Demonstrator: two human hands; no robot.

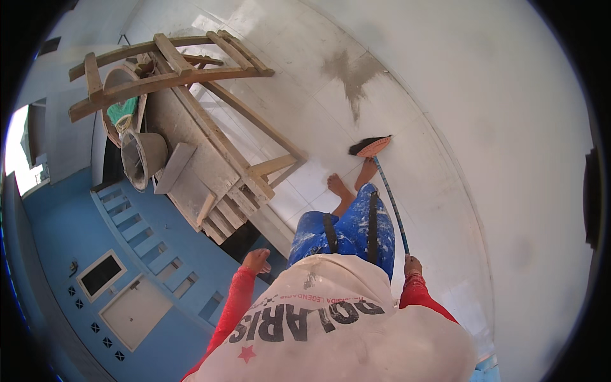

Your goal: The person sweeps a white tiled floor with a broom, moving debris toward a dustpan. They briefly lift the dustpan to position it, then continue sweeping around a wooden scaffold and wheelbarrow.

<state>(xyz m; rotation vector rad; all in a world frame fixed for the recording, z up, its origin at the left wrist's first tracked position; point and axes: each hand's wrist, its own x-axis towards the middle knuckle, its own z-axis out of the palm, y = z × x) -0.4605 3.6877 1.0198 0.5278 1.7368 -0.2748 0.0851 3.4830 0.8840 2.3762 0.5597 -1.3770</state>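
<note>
- Left of the broom point(382, 184), well apart from it, a wooden trestle point(191, 83) leans over a dusty board point(191, 165), with a grey bucket point(143, 159) and a round pan point(121, 108) tucked beside it.
- Nearer the broom, the left hand point(256, 260) hangs loosely curled at the person's side; its grip holds nothing.
- Just left of the broom head stand both bare feet point(353, 181) on the white tiled floor point(445, 210).
- Broom itself: its dark bristles rest on the floor just ahead of the toes, the blue handle slanting back to the right hand point(412, 264), whose grip is closed round the top end.
- By my judgement, sweeping is in hand; the next stroke calls for drawing the bristles across the tiles.
- Beyond the broom head lies a grey dust smear point(355, 76).
- Obstacles: the trestle's legs hem in the floor to the left, and the feet are close to the bristles.
</note>
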